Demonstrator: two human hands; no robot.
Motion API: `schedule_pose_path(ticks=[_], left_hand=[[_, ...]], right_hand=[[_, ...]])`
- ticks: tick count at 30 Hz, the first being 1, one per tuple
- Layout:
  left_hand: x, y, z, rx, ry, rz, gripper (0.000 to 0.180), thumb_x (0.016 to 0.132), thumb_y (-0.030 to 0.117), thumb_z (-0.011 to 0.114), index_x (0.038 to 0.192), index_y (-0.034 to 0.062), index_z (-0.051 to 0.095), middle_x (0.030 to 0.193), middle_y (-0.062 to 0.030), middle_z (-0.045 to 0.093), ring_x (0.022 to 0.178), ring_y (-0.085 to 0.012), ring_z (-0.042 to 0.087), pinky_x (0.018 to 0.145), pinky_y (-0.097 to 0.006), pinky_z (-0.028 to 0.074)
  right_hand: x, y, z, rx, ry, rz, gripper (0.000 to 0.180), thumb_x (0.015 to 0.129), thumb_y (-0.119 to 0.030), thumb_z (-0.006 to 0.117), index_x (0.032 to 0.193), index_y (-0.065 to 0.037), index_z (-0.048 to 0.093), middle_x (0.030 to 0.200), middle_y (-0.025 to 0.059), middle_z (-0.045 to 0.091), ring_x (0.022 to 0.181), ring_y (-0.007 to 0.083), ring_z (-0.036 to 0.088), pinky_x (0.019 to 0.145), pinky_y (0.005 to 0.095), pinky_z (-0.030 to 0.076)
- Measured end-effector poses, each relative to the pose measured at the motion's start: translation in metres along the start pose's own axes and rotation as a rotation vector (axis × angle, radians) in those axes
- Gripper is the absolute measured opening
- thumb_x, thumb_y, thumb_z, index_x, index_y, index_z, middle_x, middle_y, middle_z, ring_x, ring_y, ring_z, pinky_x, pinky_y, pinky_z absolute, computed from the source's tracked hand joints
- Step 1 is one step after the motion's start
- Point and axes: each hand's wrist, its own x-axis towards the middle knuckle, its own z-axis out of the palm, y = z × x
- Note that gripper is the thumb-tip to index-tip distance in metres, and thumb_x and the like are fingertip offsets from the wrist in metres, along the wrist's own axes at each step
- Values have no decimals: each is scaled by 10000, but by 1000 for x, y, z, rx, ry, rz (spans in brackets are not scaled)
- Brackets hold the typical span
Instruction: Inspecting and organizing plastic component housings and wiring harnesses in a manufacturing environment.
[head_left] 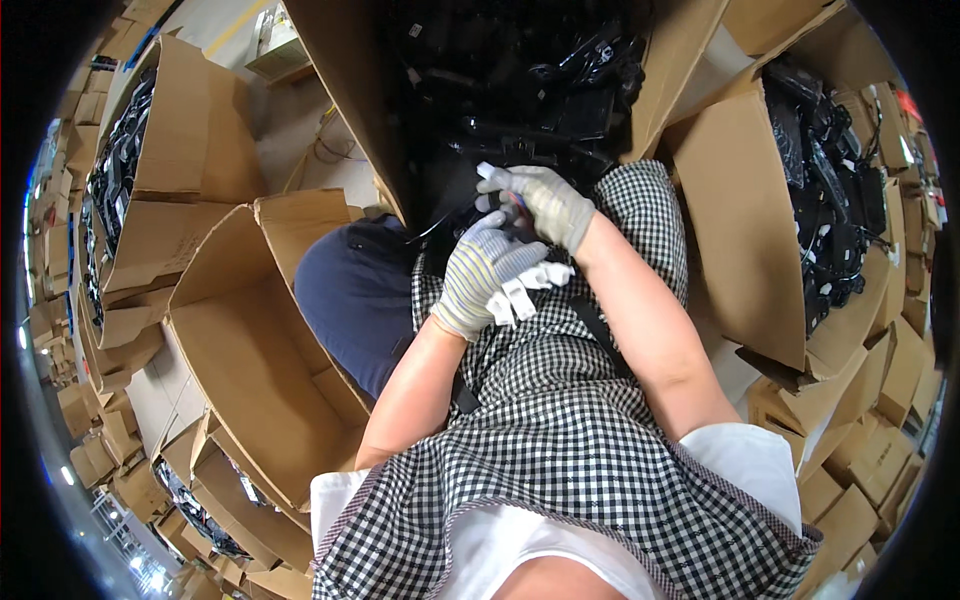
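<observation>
Both hands wear grey knit gloves with yellowish stripes and meet above my lap. My left hand (468, 275) is closed, its fingers curled around a bunch of white plastic connectors (516, 300) that stick out beside the palm. Just beyond it, my right hand (552, 204) pinches a small dark piece with a touch of orange, mostly hidden by the fingers. A white plastic tip (487, 170) shows at the right fingertips. From near the left hand, a thin dark cable (430, 231) trails to the left. A checked apron (540, 400) covers my lap.
Straight ahead stands a large open carton (345, 90) filled with glossy black plastic parts (530, 110). An open carton (265, 350) sits by my left knee. More cartons of black parts stand at far left (180, 150) and right (740, 220).
</observation>
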Motion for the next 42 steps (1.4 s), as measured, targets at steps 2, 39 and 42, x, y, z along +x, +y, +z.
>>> schedule_pose_path(ticks=[2,39,42], left_hand=[[-14,-16,2,-69,-81,-248,149,732,68,605,863,88,671,835,-69,664,790,-258,631,858,-342,466],[-15,-28,4,149,-495,-511,165,800,139,626,960,114,658,916,-61,670,823,-244,638,727,-329,502],[-20,-28,3,-130,-245,-529,137,803,137,631,930,103,668,895,-63,670,812,-242,640,717,-327,503]], right_hand=[[-20,2,-1,-196,119,-70,397,878,-366,608,984,15,629,774,73,630,477,67,422,444,192,347],[-50,-14,-29,-259,134,25,208,917,-188,537,814,-21,607,611,-7,498,463,45,409,377,178,290],[12,-60,-42,-568,442,-305,187,904,-69,453,801,-32,605,662,18,553,520,80,490,457,224,404]])
